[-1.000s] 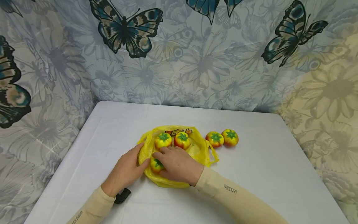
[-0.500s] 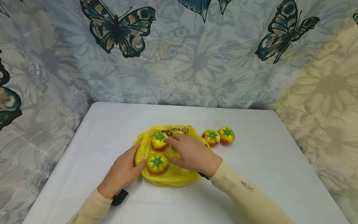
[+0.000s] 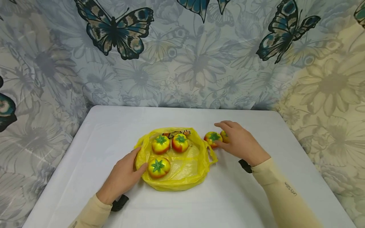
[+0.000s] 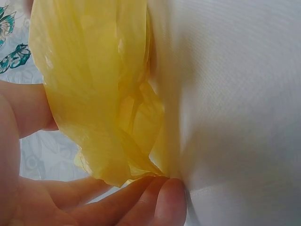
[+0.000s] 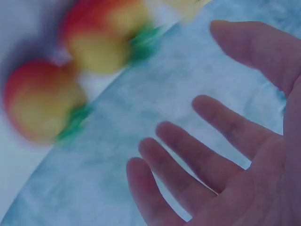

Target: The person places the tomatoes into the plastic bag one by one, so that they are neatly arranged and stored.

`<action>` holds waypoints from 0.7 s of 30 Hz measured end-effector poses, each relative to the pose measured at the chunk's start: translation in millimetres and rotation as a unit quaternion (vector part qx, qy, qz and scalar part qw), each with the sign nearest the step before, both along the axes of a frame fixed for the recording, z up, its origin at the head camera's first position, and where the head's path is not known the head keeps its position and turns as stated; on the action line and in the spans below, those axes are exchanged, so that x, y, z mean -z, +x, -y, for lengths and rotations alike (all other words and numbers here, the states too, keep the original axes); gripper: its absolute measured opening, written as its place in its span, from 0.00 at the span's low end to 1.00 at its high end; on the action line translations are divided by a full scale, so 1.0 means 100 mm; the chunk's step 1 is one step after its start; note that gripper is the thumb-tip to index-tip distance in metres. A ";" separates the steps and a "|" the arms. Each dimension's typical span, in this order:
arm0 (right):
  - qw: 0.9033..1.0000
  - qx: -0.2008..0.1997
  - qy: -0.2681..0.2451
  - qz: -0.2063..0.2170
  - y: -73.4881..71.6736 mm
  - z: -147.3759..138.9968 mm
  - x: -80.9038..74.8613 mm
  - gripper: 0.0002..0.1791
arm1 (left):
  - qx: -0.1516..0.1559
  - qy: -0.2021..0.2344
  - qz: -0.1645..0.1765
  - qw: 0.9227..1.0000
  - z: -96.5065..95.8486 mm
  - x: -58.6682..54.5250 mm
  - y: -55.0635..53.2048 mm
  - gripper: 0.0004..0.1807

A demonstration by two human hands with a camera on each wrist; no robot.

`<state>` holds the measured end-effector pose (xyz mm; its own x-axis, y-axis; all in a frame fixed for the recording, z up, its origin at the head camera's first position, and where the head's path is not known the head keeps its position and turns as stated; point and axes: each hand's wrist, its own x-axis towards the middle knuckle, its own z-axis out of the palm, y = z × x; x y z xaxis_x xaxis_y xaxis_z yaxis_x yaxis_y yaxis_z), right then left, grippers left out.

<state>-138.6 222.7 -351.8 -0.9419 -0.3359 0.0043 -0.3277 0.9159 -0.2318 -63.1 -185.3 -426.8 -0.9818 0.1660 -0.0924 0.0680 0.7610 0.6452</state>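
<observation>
A yellow plastic bag (image 3: 185, 167) lies spread with its mouth up, and three red-and-yellow toy tomatoes with green star-shaped tops sit inside, such as the front tomato (image 3: 158, 167). At its left side my left hand (image 3: 123, 174) holds the bag's edge; in the left wrist view the thumb passes behind the yellow film (image 4: 94, 94), with the fingers along its lower edge. Right of the bag are two more tomatoes, the nearer one (image 3: 213, 138) and a second one (image 3: 224, 137) partly hidden. My right hand (image 3: 240, 142) hovers over them, fingers spread and holding nothing.
A white-covered table (image 3: 114, 126) bears everything. Behind it hangs a flowered cloth with printed butterflies (image 3: 114, 30). The bag's handle loop (image 3: 211, 155) sticks out toward the two tomatoes. Dark wrist devices, such as the left one (image 3: 119, 202), sit under both sleeves.
My right hand has let go of the front tomato inside the bag, lifted out and moved right to the two tomatoes outside. My left hand stays at the bag's edge.
</observation>
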 end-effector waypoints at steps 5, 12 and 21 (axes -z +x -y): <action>0.999 0.042 0.003 0.019 -0.06 -0.29 0.10 0.42 | 0.001 0.000 0.002 1.000 0.01 -0.01 0.00 0.42; 0.998 0.056 -0.001 0.042 -0.13 -0.43 0.24 0.46 | -0.001 -0.004 0.001 1.000 0.01 -0.01 0.00 0.42; 0.995 0.073 -0.016 0.067 -0.24 -0.47 0.40 0.46 | -0.004 -0.003 0.008 1.000 0.00 -0.01 -0.01 0.42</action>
